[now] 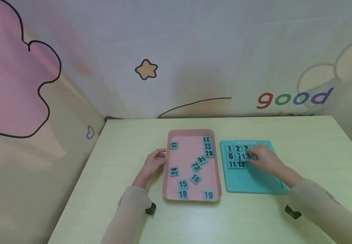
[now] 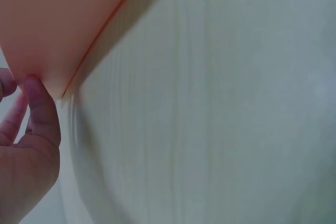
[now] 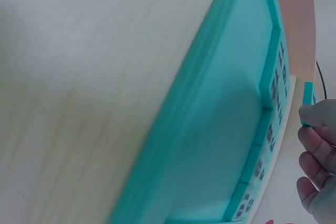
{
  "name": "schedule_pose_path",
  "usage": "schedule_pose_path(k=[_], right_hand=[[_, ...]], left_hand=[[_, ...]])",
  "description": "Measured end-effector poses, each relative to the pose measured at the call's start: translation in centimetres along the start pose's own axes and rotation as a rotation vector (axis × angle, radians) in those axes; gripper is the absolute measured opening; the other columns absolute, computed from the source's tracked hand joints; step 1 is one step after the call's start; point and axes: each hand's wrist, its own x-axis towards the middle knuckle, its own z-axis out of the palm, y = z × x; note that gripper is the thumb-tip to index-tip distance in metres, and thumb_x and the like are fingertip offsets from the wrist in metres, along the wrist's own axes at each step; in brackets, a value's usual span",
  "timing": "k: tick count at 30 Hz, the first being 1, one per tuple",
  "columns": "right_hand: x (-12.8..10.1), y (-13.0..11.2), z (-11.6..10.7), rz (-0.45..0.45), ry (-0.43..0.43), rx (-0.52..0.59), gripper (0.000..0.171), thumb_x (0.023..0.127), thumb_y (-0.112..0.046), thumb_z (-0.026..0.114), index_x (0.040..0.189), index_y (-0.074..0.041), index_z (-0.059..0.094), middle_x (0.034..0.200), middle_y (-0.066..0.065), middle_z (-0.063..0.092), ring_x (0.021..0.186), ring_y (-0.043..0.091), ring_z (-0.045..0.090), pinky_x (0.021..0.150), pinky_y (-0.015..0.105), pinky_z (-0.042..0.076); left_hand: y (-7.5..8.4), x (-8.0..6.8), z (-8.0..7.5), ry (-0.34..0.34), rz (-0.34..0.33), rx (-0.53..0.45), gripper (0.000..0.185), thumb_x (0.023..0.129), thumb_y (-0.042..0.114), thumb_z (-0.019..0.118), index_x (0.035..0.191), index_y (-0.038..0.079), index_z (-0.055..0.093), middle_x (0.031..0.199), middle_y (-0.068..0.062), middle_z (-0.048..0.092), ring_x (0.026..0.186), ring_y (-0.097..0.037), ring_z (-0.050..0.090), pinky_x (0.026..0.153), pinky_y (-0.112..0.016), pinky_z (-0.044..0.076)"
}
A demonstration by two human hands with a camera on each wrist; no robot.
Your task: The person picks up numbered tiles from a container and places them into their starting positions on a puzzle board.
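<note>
A teal puzzle board (image 1: 255, 181) lies on the table with numbered tiles 1, 2, 6, 11 and 12 set in its upper rows. Over those rows my right hand (image 1: 262, 158) pinches the teal tile 13 (image 1: 245, 156); in the right wrist view the tile (image 3: 307, 103) shows edge-on above my fingers (image 3: 317, 145), beside the board (image 3: 220, 145). My left hand (image 1: 154, 164) touches the left rim of a pink tray (image 1: 165, 169) with its fingertips (image 2: 37, 103). The tray (image 2: 58, 19) holds several loose tiles, among them 17 (image 1: 174, 145), 24 (image 1: 174, 171) and 19 (image 1: 208, 195).
The pale wooden table (image 1: 310, 142) meets a cartoon-printed wall behind and on the left. Small black clips sit near the front edge by each sleeve (image 1: 150, 208) (image 1: 292, 212). The board's lower rows hold no tiles.
</note>
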Motion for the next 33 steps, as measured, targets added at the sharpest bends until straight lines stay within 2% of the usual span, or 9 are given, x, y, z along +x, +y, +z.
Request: schedule_pose_path(k=[4, 10, 17, 24, 33], right_hand=[[-0.6, 1.0, 0.3, 0.006, -0.019, -0.007, 0.033, 0.072, -0.006, 0.065, 0.103, 0.006, 0.061, 0.075, 0.006, 0.062, 0.075, 0.021, 0.047, 0.065, 0.036, 0.042], [-1.3, 1.7, 0.7, -0.003, -0.020, -0.010, 0.032, 0.070, -0.005, 0.066, 0.100, 0.007, 0.062, 0.077, 0.008, 0.064, 0.077, 0.023, 0.051, 0.070, 0.042, 0.042], [-1.7, 2.2, 1.1, -0.006, -0.015, -0.001, 0.032, 0.069, -0.005, 0.066, 0.099, 0.008, 0.062, 0.075, 0.006, 0.062, 0.075, 0.021, 0.049, 0.069, 0.041, 0.041], [-1.8, 2.2, 1.4, 0.060, -0.061, -0.005, 0.034, 0.071, -0.008, 0.066, 0.103, 0.007, 0.062, 0.076, 0.005, 0.061, 0.076, 0.021, 0.046, 0.068, 0.038, 0.040], [-1.9, 2.0, 1.9, 0.058, -0.049, -0.008, 0.034, 0.071, -0.008, 0.067, 0.101, 0.007, 0.062, 0.071, 0.002, 0.059, 0.072, 0.018, 0.043, 0.064, 0.034, 0.039]], left_hand=[[-0.1, 0.0, 0.0, -0.002, 0.005, 0.006, 0.039, 0.082, 0.012, 0.055, 0.121, 0.016, 0.050, 0.107, -0.007, 0.054, 0.091, -0.019, 0.052, 0.082, -0.028, 0.046], [-0.1, 0.0, 0.0, -0.009, -0.004, -0.016, 0.038, 0.084, 0.014, 0.055, 0.121, 0.017, 0.050, 0.108, -0.007, 0.054, 0.093, -0.019, 0.053, 0.085, -0.029, 0.046], [-0.2, 0.1, -0.1, -0.016, 0.007, -0.048, 0.035, 0.085, 0.017, 0.054, 0.120, 0.015, 0.051, 0.107, -0.007, 0.054, 0.090, -0.017, 0.052, 0.083, -0.028, 0.046], [-0.3, 0.2, -0.2, -0.018, 0.018, -0.073, 0.035, 0.085, 0.016, 0.055, 0.119, 0.014, 0.052, 0.106, -0.007, 0.055, 0.089, -0.017, 0.053, 0.083, -0.028, 0.047], [-0.3, 0.1, -0.2, -0.026, 0.013, -0.060, 0.036, 0.085, 0.017, 0.056, 0.120, 0.015, 0.051, 0.108, -0.007, 0.054, 0.091, -0.018, 0.053, 0.084, -0.029, 0.046]])
